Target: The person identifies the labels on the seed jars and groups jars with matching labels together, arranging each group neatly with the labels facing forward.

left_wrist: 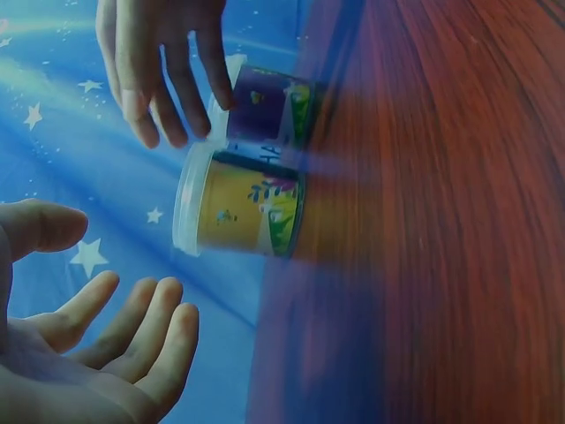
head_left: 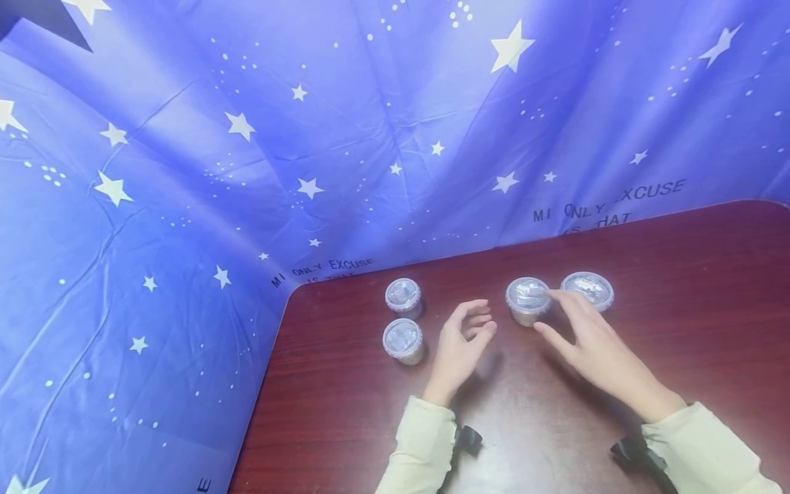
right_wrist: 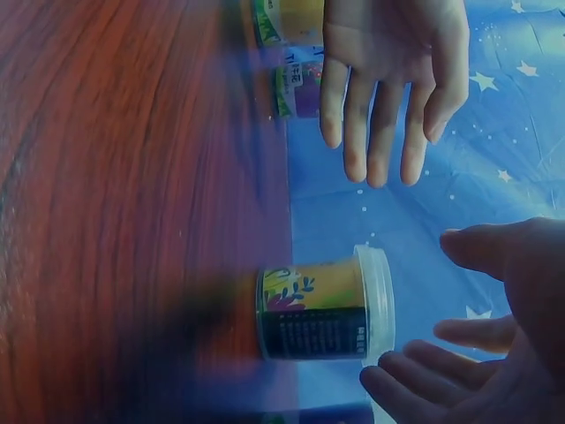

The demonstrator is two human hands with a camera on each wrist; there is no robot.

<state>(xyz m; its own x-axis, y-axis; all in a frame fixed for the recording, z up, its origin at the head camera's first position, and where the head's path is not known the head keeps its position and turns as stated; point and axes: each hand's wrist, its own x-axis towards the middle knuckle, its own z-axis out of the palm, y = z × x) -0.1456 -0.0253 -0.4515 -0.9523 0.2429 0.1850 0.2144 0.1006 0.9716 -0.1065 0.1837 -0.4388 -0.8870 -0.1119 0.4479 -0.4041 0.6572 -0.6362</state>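
My right hand [head_left: 589,343] hangs over the table's right half, thumb spread from the fingers. Its fingertips are right at the lid of a small yellow-labelled tub [head_left: 528,302], which stands upright; the right wrist view shows the same tub [right_wrist: 313,309] side-on. Partly behind that hand is another clear-lidded tub [head_left: 589,288], with a purple side [left_wrist: 260,106] in the left wrist view. My left hand [head_left: 459,350], fingers loosely bent and holding nothing, is raised between the two pairs of tubs. To its left stand a rear tub [head_left: 404,295] and a front tub [head_left: 403,341].
The dark red wooden table [head_left: 321,425] ends at the back and left against a blue curtain [head_left: 370,151] with white stars and printed words. Black bands [head_left: 469,439] sit at both wrists, below the pale sleeves [head_left: 422,439].
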